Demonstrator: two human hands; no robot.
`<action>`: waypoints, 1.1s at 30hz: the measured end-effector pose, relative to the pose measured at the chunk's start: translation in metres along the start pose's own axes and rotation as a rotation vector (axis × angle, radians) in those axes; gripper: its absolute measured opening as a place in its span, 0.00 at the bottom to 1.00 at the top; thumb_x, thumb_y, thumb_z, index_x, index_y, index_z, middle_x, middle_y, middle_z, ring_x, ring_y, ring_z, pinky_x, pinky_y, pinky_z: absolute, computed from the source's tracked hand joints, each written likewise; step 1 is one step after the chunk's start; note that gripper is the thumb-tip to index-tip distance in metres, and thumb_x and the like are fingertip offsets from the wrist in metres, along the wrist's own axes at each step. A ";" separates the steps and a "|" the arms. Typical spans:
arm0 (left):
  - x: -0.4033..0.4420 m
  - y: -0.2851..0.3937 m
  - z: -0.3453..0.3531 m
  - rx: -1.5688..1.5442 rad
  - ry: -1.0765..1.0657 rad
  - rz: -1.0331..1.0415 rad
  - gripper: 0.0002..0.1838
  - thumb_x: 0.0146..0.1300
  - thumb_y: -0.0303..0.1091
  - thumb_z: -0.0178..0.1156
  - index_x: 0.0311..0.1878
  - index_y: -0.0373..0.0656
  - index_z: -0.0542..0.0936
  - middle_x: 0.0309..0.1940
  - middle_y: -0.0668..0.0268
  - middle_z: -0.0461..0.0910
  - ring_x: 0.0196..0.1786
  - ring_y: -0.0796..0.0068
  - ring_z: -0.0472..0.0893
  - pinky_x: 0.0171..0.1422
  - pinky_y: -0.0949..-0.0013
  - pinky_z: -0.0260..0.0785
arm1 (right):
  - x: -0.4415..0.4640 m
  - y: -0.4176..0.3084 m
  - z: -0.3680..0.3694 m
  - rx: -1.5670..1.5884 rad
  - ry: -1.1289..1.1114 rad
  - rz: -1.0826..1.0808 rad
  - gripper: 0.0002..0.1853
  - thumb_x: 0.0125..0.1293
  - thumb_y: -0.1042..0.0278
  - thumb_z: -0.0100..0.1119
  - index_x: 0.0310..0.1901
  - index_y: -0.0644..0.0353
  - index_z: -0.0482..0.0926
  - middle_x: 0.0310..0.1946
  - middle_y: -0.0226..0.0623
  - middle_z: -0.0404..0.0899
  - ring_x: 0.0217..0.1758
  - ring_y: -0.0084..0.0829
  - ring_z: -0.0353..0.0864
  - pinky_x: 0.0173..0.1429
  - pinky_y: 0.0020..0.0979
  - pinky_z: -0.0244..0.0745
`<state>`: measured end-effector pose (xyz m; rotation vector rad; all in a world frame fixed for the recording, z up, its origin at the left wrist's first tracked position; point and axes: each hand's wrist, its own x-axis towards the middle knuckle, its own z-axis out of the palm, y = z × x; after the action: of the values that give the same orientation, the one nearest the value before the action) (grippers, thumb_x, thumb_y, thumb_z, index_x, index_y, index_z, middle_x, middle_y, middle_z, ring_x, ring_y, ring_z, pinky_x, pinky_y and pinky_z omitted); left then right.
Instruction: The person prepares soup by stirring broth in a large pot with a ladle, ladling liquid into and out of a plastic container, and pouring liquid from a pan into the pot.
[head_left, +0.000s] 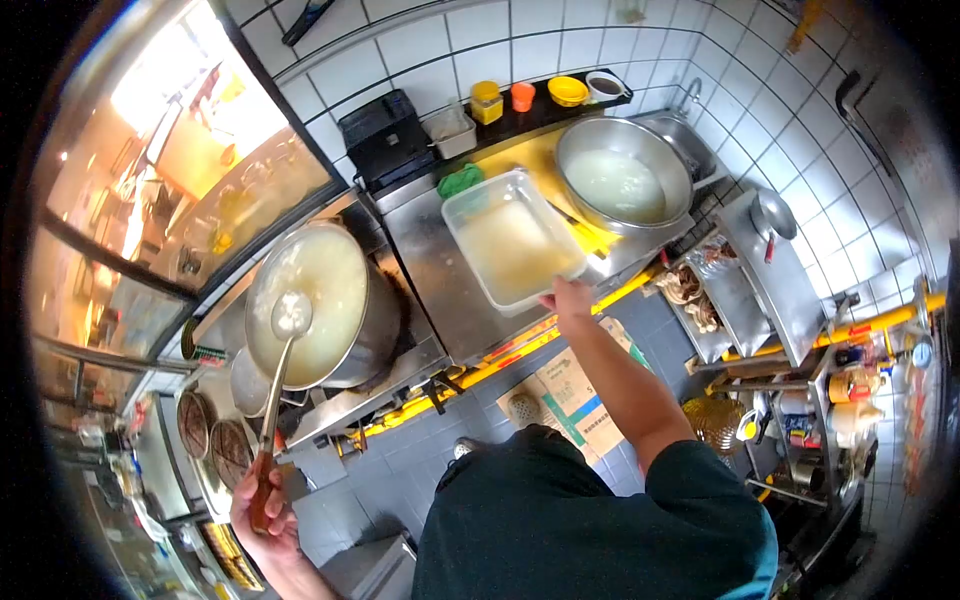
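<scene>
My left hand (pixel 264 508) is closed around the wooden handle of a long metal ladle (pixel 279 385). The ladle's bowl, with white, lumpy stuff in it, rests at the surface of the cloudy liquid in a large pot (pixel 385 330). My right hand (pixel 570 302) grips the near right corner of a clear plastic tub (pixel 468 268), which sits on the steel counter (pixel 415 262) and holds pale yellowish liquid. Behind the tub stands a wide metal basin (pixel 680 205) of whitish liquid. A green cloth (pixel 460 180) lies at the tub's far left corner.
Yellow gas pipe (pixel 485 372) runs along the counter's front edge. A narrow shelf (pixel 545 97) carries small containers, and a sink (pixel 680 135) is beyond the basin. Steel shelves (pixel 765 270) stand on the right. Flattened cardboard (pixel 585 405) lies on the floor.
</scene>
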<state>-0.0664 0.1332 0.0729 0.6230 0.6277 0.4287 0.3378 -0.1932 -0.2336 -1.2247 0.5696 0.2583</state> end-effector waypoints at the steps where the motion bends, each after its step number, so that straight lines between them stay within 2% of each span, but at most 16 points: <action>1: 0.000 0.000 -0.002 -0.018 -0.011 -0.013 0.24 0.70 0.28 0.48 0.65 0.22 0.64 0.39 0.44 0.77 0.22 0.71 0.77 0.13 0.77 0.68 | 0.001 0.001 0.006 0.026 0.010 0.009 0.13 0.67 0.65 0.60 0.44 0.69 0.76 0.39 0.42 0.80 0.30 0.34 0.82 0.32 0.31 0.85; 2: -0.001 0.001 -0.005 -0.038 -0.018 -0.024 0.24 0.70 0.29 0.48 0.65 0.22 0.64 0.40 0.44 0.76 0.23 0.70 0.78 0.13 0.77 0.69 | 0.002 0.002 0.012 0.049 0.018 0.019 0.16 0.67 0.64 0.60 0.45 0.70 0.76 0.41 0.43 0.80 0.30 0.36 0.83 0.31 0.31 0.85; 5: -0.002 0.002 -0.014 -0.097 -0.055 -0.057 0.23 0.70 0.29 0.47 0.64 0.22 0.63 0.41 0.43 0.75 0.24 0.68 0.78 0.13 0.76 0.69 | -0.002 -0.001 0.023 0.087 -0.041 -0.005 0.12 0.67 0.66 0.60 0.43 0.67 0.75 0.37 0.40 0.77 0.33 0.31 0.80 0.34 0.33 0.86; 8: -0.004 0.001 -0.011 -0.096 -0.030 -0.052 0.23 0.70 0.29 0.47 0.63 0.22 0.63 0.40 0.44 0.75 0.24 0.69 0.77 0.13 0.77 0.67 | 0.016 0.017 0.022 0.045 -0.070 -0.030 0.19 0.70 0.56 0.58 0.47 0.67 0.74 0.40 0.41 0.76 0.29 0.31 0.80 0.33 0.32 0.85; 11: -0.004 -0.001 -0.015 -0.042 -0.029 -0.025 0.23 0.70 0.30 0.48 0.63 0.23 0.64 0.40 0.46 0.75 0.22 0.74 0.75 0.12 0.79 0.64 | -0.026 -0.001 0.021 0.062 0.064 0.086 0.25 0.72 0.44 0.53 0.49 0.64 0.72 0.41 0.41 0.75 0.24 0.32 0.79 0.29 0.30 0.83; 13: -0.008 0.000 -0.014 0.006 -0.039 0.003 0.24 0.69 0.30 0.49 0.64 0.24 0.65 0.41 0.46 0.76 0.22 0.77 0.73 0.12 0.81 0.63 | -0.034 0.022 0.003 -0.043 -0.036 0.067 0.27 0.72 0.38 0.48 0.50 0.59 0.70 0.40 0.40 0.74 0.20 0.33 0.78 0.25 0.30 0.80; 15: -0.013 -0.001 -0.012 0.032 0.015 0.030 0.23 0.68 0.30 0.51 0.63 0.26 0.67 0.40 0.48 0.77 0.20 0.81 0.71 0.13 0.82 0.61 | -0.023 0.067 -0.030 -0.220 -0.209 0.023 0.25 0.72 0.40 0.50 0.49 0.57 0.72 0.41 0.41 0.76 0.19 0.33 0.79 0.22 0.31 0.77; 16: -0.013 0.000 -0.010 0.022 0.026 0.015 0.23 0.67 0.29 0.51 0.63 0.26 0.68 0.39 0.48 0.77 0.20 0.80 0.71 0.12 0.82 0.61 | -0.008 0.089 -0.051 -0.663 -0.336 -0.173 0.25 0.72 0.41 0.50 0.48 0.58 0.74 0.39 0.42 0.79 0.18 0.34 0.79 0.22 0.31 0.77; 18: -0.010 0.002 -0.007 0.017 0.055 0.007 0.23 0.67 0.29 0.52 0.62 0.27 0.68 0.37 0.49 0.77 0.19 0.79 0.71 0.12 0.81 0.61 | -0.005 0.131 -0.074 -1.149 -0.520 -0.411 0.25 0.71 0.42 0.53 0.45 0.61 0.76 0.32 0.43 0.81 0.18 0.35 0.82 0.22 0.32 0.77; 19: -0.009 0.002 -0.007 0.028 0.069 0.012 0.23 0.66 0.29 0.52 0.62 0.27 0.68 0.37 0.49 0.77 0.19 0.79 0.71 0.12 0.81 0.61 | -0.038 0.120 -0.075 -1.202 -0.569 -0.426 0.25 0.70 0.43 0.55 0.42 0.63 0.77 0.27 0.43 0.82 0.18 0.35 0.83 0.23 0.33 0.77; 21: -0.005 0.004 -0.009 0.040 0.038 0.003 0.23 0.66 0.30 0.52 0.61 0.26 0.68 0.36 0.50 0.77 0.19 0.78 0.72 0.13 0.81 0.62 | -0.044 0.144 -0.090 -1.388 -0.647 -0.212 0.24 0.68 0.47 0.59 0.38 0.67 0.76 0.21 0.42 0.79 0.19 0.36 0.84 0.26 0.34 0.78; 24: -0.003 0.005 -0.006 0.064 0.072 0.008 0.23 0.65 0.29 0.52 0.61 0.25 0.68 0.36 0.52 0.75 0.20 0.79 0.72 0.13 0.81 0.62 | -0.091 0.130 -0.083 -1.446 -0.767 0.006 0.21 0.65 0.51 0.59 0.40 0.66 0.80 0.28 0.49 0.84 0.24 0.41 0.85 0.39 0.41 0.81; 28: 0.001 0.002 -0.011 0.072 0.087 0.003 0.22 0.64 0.29 0.52 0.59 0.26 0.68 0.36 0.51 0.75 0.20 0.79 0.72 0.14 0.81 0.63 | -0.098 0.144 -0.094 -1.440 -0.786 0.005 0.22 0.65 0.50 0.59 0.37 0.68 0.79 0.28 0.48 0.84 0.24 0.40 0.86 0.41 0.39 0.83; 31: 0.004 0.000 -0.018 0.064 0.087 -0.008 0.22 0.64 0.29 0.53 0.59 0.26 0.69 0.36 0.51 0.75 0.20 0.78 0.72 0.14 0.81 0.62 | -0.118 0.121 -0.085 -1.482 -0.697 0.114 0.23 0.65 0.50 0.57 0.38 0.69 0.80 0.31 0.52 0.85 0.31 0.45 0.87 0.44 0.42 0.82; 33: 0.004 -0.001 -0.019 0.070 0.103 -0.007 0.22 0.64 0.29 0.53 0.58 0.26 0.69 0.36 0.51 0.75 0.20 0.78 0.72 0.14 0.81 0.63 | -0.087 0.153 -0.114 -1.587 -0.689 -0.113 0.22 0.63 0.50 0.60 0.38 0.67 0.80 0.30 0.50 0.84 0.30 0.45 0.87 0.42 0.41 0.82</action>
<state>-0.0755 0.1420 0.0586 0.6681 0.7448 0.4356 0.1606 -0.2393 -0.3356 -2.4772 -0.4928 1.1046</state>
